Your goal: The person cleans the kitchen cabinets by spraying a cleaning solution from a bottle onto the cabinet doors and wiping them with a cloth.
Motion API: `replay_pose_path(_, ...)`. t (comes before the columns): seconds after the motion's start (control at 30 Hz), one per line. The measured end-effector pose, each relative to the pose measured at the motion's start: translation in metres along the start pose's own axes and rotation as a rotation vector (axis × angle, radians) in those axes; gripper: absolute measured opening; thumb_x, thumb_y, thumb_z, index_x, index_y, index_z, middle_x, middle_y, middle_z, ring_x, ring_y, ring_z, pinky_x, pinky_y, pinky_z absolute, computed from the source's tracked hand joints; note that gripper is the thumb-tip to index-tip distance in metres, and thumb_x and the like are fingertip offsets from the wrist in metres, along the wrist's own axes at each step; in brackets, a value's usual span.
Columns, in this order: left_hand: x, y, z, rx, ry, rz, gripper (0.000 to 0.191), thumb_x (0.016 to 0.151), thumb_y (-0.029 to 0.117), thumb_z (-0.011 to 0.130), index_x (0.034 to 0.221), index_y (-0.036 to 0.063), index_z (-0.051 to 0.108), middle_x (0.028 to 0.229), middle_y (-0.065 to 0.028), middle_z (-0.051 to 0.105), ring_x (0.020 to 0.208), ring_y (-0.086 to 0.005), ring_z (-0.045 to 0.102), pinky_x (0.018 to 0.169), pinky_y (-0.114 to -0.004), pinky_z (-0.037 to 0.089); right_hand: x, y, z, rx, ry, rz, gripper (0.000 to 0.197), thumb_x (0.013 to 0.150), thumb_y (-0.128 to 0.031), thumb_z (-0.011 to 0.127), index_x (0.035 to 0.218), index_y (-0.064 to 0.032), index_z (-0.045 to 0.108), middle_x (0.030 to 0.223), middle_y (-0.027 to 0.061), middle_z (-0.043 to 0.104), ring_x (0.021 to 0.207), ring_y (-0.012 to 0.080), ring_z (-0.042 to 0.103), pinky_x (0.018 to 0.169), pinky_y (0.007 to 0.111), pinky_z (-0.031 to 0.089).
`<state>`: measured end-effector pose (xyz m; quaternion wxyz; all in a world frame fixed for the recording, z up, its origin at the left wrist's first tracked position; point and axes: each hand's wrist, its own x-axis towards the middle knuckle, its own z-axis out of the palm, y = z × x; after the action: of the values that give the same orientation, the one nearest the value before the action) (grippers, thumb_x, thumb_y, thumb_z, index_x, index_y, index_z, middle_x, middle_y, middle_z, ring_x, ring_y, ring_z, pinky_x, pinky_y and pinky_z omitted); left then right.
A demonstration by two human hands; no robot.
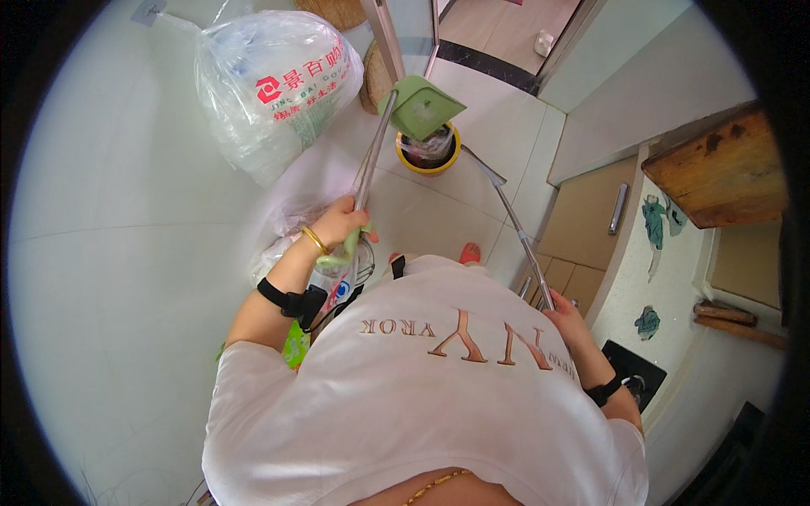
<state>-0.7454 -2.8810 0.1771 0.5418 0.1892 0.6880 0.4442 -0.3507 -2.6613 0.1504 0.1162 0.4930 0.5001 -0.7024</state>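
Observation:
My left hand grips the metal handle of a green dustpan, near the handle's green plastic end. The dustpan is raised over a yellow-rimmed bin, which has a clear plastic bag and dark contents inside. My right hand is closed around the upper end of a long metal pole. The pole slants down across the floor, and its flat, narrow head lies just right of the bin, seemingly apart from it.
A large stuffed plastic bag hangs on the wall at upper left. More plastic bags are beside my left hand. A glass door and a dark threshold lie ahead. Cabinets and a counter with a wooden board stand at right.

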Motion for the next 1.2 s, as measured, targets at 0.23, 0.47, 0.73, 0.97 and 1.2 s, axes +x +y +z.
replay_pose_path(0.23,0.010,-0.038,0.003,0.131,0.061,0.000,0.015,0.075,0.010,0.047,0.082,-0.0034,0.042,0.070,-0.0112,0.054,0.061,-0.0199,0.058,0.055,-0.028,0.044,-0.020,0.007,-0.008,-0.179,0.099,-0.104,0.058,0.074,-0.001,0.045,0.128,-0.0073,0.024,0.055,0.0016,0.044,0.038,0.0096,0.041,0.034,0.023,0.032)
replay_pose_path(0.47,0.004,-0.035,0.009,0.245,0.128,0.017,0.022,0.073,0.013,0.048,0.075,-0.0079,0.042,0.070,-0.0184,0.054,0.059,-0.0251,0.060,0.054,-0.031,0.045,-0.015,0.023,-0.008,-0.213,0.062,-0.430,0.056,0.075,-0.001,0.044,0.128,-0.0071,0.026,0.062,0.0006,0.046,0.044,0.0070,0.041,0.038,0.021,0.033)
replay_pose_path(0.73,0.011,-0.054,0.000,0.473,0.210,0.092,0.027,0.070,0.018,0.050,0.076,-0.0076,0.044,0.071,-0.0204,0.053,0.066,-0.0265,0.055,0.061,-0.034,0.042,0.019,0.002,-0.003,-0.439,0.094,-0.368,0.056,0.072,-0.001,0.045,0.125,-0.0017,0.028,0.107,0.0112,0.049,0.085,0.0166,0.050,0.074,0.023,0.040)
replay_pose_path(0.97,0.008,-0.040,0.001,0.081,0.107,0.056,0.021,0.072,0.010,0.047,0.080,-0.0089,0.045,0.075,-0.0172,0.056,0.062,-0.0226,0.059,0.058,-0.030,0.045,0.019,0.013,-0.012,-0.513,0.088,-0.443,0.055,0.072,0.000,0.045,0.125,-0.0008,0.029,0.113,0.0117,0.046,0.095,0.0153,0.046,0.081,0.023,0.036)
replay_pose_path(1.2,0.011,-0.028,0.000,0.267,0.084,0.035,0.030,0.072,0.003,0.043,0.101,-0.0065,0.041,0.082,-0.0096,0.049,0.062,-0.0174,0.057,0.059,-0.030,0.047,-0.014,0.020,-0.027,-0.406,0.064,-0.377,0.057,0.072,0.002,0.043,0.127,-0.0038,0.027,0.106,0.0082,0.048,0.080,0.0138,0.050,0.070,0.022,0.040)
